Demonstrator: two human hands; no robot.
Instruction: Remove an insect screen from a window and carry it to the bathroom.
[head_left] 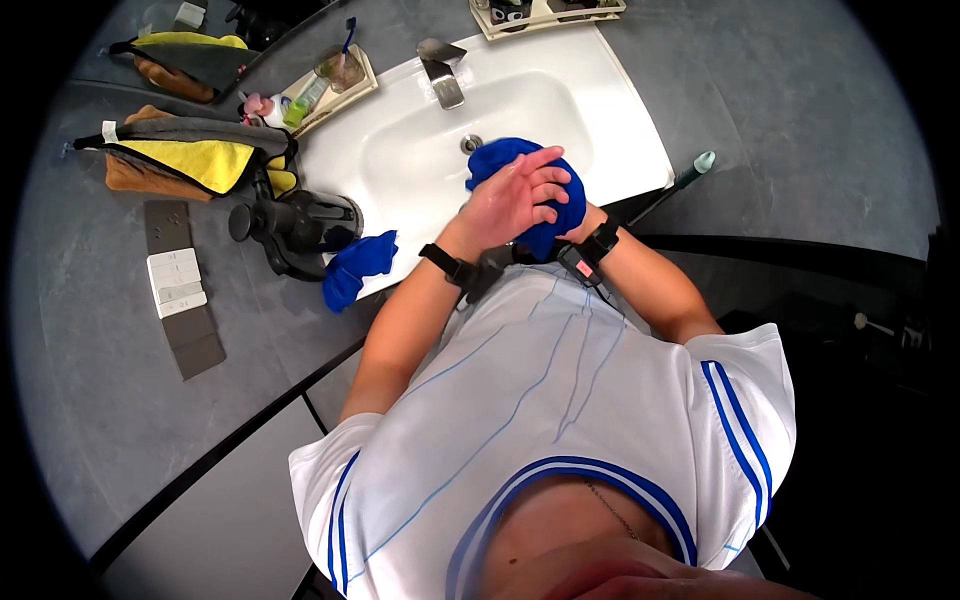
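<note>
While the left hand (500, 205) lies across it with palm side partly up, a blue cloth (496, 156) sits bunched over the near part of the white sink (635, 130), just below the drain (471, 145). Its colour is a deep, even royal blue, and its surface looks soft and matte, without any visible pattern. The upper left part bulges out in a rounded, rumpled lobe, the right side curves past the fingertips, and the lower part gathers into darker folds that narrow toward the shirt (520, 360). The left fingers are extended, slightly bent and a little apart, touching the cloth without closing round it. Of the right hand (588, 224) only the part near the wrist shows beside the cloth; its fingers are hidden, so I cannot tell how far open they are or whether they grip the fabric. A second cloth (362, 268), equally blue and crumpled, lies across the sink's left edge and onto the grey surface (110, 300), next to a black-lidded jug (300, 225).
</note>
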